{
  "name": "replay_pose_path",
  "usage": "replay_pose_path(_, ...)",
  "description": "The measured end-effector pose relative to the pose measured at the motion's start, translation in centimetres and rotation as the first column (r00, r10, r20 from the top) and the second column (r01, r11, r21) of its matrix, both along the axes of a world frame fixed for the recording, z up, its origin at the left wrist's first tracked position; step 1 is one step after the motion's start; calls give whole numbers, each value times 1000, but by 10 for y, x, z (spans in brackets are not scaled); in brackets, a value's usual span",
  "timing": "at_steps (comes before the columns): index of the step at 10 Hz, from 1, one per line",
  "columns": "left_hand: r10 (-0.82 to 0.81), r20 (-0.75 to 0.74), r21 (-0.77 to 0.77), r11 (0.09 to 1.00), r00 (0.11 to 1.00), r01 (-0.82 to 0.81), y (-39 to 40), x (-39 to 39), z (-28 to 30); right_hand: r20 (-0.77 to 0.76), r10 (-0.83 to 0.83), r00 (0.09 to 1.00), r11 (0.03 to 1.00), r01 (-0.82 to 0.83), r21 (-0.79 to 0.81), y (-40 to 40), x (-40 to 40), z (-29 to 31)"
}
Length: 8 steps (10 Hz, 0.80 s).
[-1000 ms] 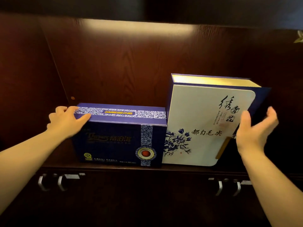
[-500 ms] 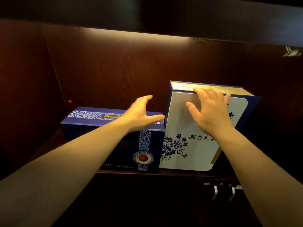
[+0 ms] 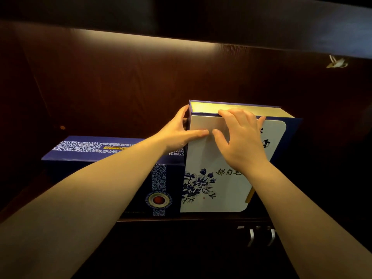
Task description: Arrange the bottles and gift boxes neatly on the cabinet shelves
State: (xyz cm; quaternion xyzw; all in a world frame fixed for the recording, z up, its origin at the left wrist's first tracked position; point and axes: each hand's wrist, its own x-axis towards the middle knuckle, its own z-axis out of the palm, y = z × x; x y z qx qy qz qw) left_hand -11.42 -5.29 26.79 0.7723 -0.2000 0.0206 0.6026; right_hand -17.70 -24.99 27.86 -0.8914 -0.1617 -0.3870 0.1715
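Observation:
Two gift boxes stand side by side on a dark wooden cabinet shelf [image 3: 201, 219]. The taller white box [image 3: 209, 190], with blue flowers, black characters and a blue spine, stands upright on the right. My left hand [image 3: 179, 131] grips its upper left corner, thumb on the front and fingers behind the spine. My right hand [image 3: 241, 141] lies on its upper front, fingertips hooked over the top edge. The lower dark blue box [image 3: 112, 154], with a patterned band and a red medallion, touches the white box's left side. My left forearm crosses over it.
The shelf recess has a dark back panel [image 3: 120, 87] lit from above, and a side wall at the left. Another shelf board [image 3: 261, 27] hangs overhead. Cabinet doors with metal handles [image 3: 260, 236] lie below. A small pale object [image 3: 337, 63] hangs at the upper right.
My left hand left the blue box's top and moved right onto the white box's upper left corner. My right hand stays on the white box's upper front. The view has come closer.

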Motion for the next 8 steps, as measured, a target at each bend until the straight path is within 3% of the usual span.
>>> replay_pose_path(3, -30, -6, -5, 1000, 1000, 30, -1, -9, 3, -22, -38, 999, 998, 37, -46, 0, -5, 2)
replay_pose_path(6, 211, 87, 102, 970, 974, -219, 24, -58, -9, -173, -92, 981, 987, 68, -143, 4, -23, 3)
replay_pose_path(8, 360, 252, 213, 885, 899, -414, 82, -112, -13, -201, -91, 975, 996, 84, -43, 17, -58, 1)
